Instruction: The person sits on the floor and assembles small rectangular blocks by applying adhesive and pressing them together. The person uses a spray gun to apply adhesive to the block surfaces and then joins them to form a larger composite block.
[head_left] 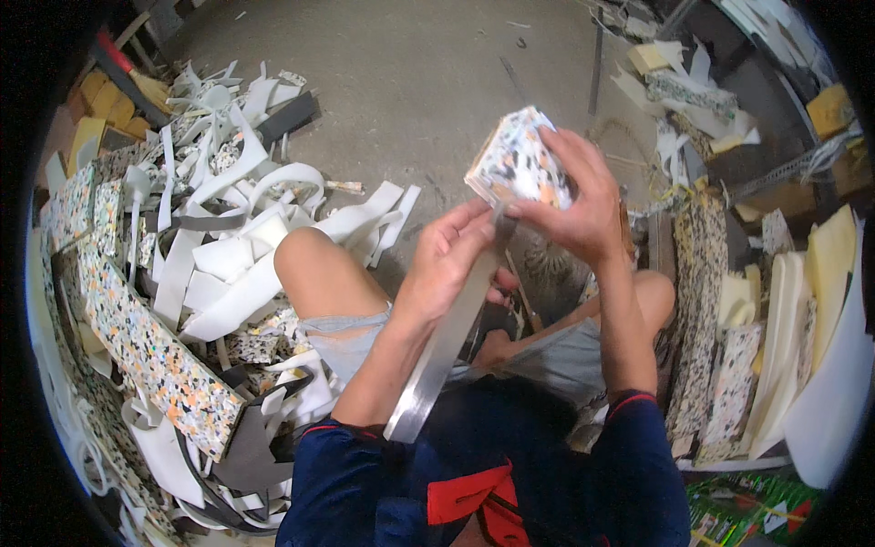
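Note:
My right hand (591, 201) is closed on a small block of multicoloured speckled foam (521, 157), held up in front of me above my lap. My left hand (447, 260) is wrapped round a long flat metal strip (436, 365), which slants from the block's lower edge back toward my chest. The strip's far end meets or lies very near the foam and my right thumb; whether it touches cannot be made out. Whether the strip is a blade or a ruler does not show.
White foam offcuts (232, 251) are heaped at my left, beside a long speckled foam slab (155, 351). A dark foam piece (290, 116) lies on the heap's far side. At my right stand speckled boards (697, 319) and cream foam sheets (779, 346). Grey floor (392, 82) stretches ahead.

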### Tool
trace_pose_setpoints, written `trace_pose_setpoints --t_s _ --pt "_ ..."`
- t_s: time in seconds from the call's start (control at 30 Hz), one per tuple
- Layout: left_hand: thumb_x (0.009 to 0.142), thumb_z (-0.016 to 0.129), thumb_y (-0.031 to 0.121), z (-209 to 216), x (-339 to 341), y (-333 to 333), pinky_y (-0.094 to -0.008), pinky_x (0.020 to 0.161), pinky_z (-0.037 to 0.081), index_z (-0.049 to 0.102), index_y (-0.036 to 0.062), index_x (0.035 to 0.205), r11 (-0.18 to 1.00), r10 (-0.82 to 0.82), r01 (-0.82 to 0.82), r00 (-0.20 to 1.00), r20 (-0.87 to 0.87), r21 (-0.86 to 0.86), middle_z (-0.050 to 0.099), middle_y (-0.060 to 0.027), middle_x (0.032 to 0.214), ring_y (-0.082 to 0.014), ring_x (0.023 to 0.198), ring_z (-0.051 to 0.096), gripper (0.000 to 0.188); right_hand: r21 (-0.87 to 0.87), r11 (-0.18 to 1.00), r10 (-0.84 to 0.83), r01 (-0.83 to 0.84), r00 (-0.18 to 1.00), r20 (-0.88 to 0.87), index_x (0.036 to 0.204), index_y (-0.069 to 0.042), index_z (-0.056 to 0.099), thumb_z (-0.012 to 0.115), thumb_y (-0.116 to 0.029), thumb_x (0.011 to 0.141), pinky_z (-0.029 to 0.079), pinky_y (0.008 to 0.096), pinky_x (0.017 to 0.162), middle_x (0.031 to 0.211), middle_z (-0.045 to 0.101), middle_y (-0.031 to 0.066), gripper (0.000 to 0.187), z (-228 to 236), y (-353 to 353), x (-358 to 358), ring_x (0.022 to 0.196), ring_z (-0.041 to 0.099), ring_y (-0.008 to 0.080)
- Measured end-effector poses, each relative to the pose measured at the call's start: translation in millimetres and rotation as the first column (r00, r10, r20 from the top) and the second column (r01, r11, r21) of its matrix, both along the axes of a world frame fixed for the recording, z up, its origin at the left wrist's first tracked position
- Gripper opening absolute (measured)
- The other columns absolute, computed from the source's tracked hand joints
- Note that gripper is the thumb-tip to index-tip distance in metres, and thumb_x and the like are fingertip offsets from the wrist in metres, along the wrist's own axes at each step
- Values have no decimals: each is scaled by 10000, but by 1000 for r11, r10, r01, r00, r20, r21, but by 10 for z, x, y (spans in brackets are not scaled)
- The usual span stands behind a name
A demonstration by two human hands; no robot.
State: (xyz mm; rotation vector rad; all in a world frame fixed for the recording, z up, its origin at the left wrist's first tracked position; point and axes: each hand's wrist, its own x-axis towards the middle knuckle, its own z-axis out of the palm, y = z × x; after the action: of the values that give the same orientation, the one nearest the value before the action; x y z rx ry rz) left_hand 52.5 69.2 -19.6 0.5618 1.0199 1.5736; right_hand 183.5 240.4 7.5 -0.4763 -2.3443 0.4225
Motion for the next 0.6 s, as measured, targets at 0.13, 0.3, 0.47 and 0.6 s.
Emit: trace_pose_setpoints --t_s 0.13,0.3,0.47,0.6 --pt "984 561 259 -32 -133 92 -265 532 552 520 -65 1332 997 35 -38 999 -40 -64 659 -160 1113 -203 673 700 477 -113 994 8 14 982 190 1319 -3 632 861 -520 665 500 435 979 1242 642 256 865 44 209 -188 1142 634 388" --pt "1000 576 216 -200 -397 115 -207 546 564 546 -50 1326 999 20 -23 997 79 31 702 -169 994 -164 722 709 421 -262 965 124 -14 905 407 1298 14 648 745 -696 715 543 433 883 1115 694 279 924 267 471 -482 1016 692 367" --pt "989 579 105 -162 -460 232 -243 550 616 511 -109 1299 996 -9 -23 934 357 86 683 -215 999 -246 746 718 383 -219 974 148 -57 891 429 1269 28 662 747 -674 712 568 413 812 1070 714 273 900 371 519 -484 962 722 339" --pt "993 577 140 -162 -400 194 -258 519 618 531 -108 1255 992 50 -81 959 280 99 684 -208 971 -254 726 715 363 -250 966 181 -64 859 479 1247 37 672 750 -651 713 579 395 766 1022 733 249 875 414 527 -515 858 741 345"
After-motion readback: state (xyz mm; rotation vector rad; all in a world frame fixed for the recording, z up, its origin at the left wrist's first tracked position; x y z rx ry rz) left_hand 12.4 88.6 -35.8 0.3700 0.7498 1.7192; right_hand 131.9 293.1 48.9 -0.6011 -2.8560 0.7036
